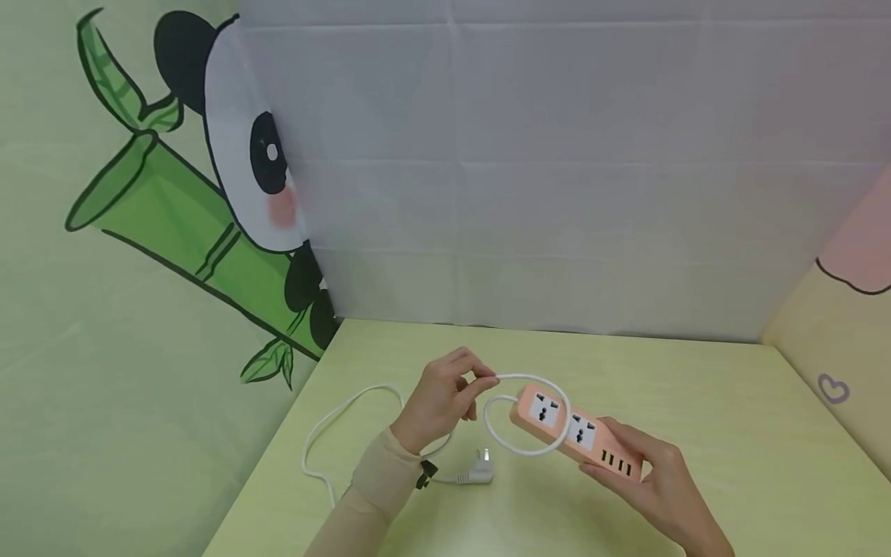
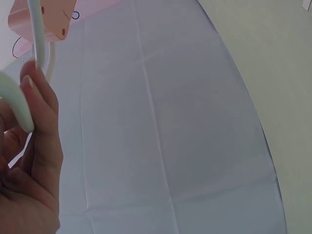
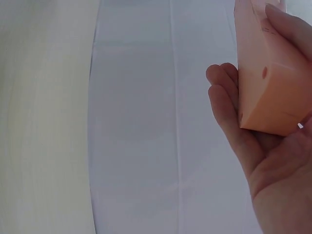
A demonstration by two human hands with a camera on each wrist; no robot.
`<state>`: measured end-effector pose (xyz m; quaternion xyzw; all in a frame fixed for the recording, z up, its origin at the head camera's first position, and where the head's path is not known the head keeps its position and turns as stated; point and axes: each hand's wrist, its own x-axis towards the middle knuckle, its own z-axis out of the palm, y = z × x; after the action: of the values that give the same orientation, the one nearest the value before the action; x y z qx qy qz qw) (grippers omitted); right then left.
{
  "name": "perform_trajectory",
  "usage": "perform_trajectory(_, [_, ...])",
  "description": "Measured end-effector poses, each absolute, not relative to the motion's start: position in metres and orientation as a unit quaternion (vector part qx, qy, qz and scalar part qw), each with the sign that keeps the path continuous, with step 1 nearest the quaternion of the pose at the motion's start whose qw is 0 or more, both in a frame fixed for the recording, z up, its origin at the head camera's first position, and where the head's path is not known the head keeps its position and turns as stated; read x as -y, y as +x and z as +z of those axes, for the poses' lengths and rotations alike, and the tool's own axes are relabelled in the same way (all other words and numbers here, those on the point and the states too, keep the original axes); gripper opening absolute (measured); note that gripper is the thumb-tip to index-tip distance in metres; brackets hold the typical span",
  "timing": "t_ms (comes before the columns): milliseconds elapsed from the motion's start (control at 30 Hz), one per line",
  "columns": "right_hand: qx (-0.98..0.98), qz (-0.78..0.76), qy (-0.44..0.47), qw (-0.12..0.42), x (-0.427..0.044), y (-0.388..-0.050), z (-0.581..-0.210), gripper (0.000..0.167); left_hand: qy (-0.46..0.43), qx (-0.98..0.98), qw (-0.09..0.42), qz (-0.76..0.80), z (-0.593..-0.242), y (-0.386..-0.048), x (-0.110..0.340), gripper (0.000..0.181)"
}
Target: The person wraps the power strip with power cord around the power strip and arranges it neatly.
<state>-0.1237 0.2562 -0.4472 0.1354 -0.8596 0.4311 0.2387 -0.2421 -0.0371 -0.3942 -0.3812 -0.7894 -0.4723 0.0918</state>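
Note:
In the head view my right hand (image 1: 657,480) grips the lower right end of an orange power strip (image 1: 592,456). The strip is held tilted above the table, its white socket faces and USB slots turned up. My left hand (image 1: 445,391) pinches the strip's white cord (image 1: 536,377) between thumb and fingers. From that pinch the cord makes a loop across the strip and runs into its upper left end. The left wrist view has the cord (image 2: 36,29) between the fingers. In the right wrist view, fingers and thumb wrap the strip's end (image 3: 263,92).
A white plug (image 1: 476,469) lies on the yellow table (image 1: 696,402), prongs pointing away. More of the cord curves over the table left of my left wrist. A grey-white cloth (image 1: 557,178) hangs behind the table, and a panda-and-bamboo picture (image 1: 257,170) covers the left wall.

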Motion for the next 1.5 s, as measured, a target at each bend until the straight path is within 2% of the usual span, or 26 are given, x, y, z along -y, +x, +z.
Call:
perform_trajectory(600, [0.836, 0.461, 0.152, 0.254, -0.282, -0.146, -0.445, 0.058, -0.326, 0.801, 0.013, -0.502, -0.4, -0.244, 0.015, 0.005])
perform_trajectory(833, [0.825, 0.476, 0.151, 0.264, -0.294, -0.161, -0.445, 0.059, -0.31, 0.798, -0.013, -0.516, -0.403, -0.245, 0.003, 0.011])
perform_trajectory(1033, [0.821, 0.49, 0.116, 0.27, -0.302, -0.168, -0.442, 0.06, -0.331, 0.784, -0.022, -0.525, -0.404, -0.243, -0.008, 0.013])
perform_trajectory(1233, [0.822, 0.495, 0.078, 0.271, -0.303, -0.171, -0.44, 0.059, -0.315, 0.786, -0.023, -0.531, -0.403, -0.238, -0.014, 0.017])
perform_trajectory(1500, [0.808, 0.505, 0.069, 0.295, -0.304, -0.178, -0.441, 0.06, -0.337, 0.782, 0.011, -0.524, -0.405, -0.233, -0.019, 0.02])
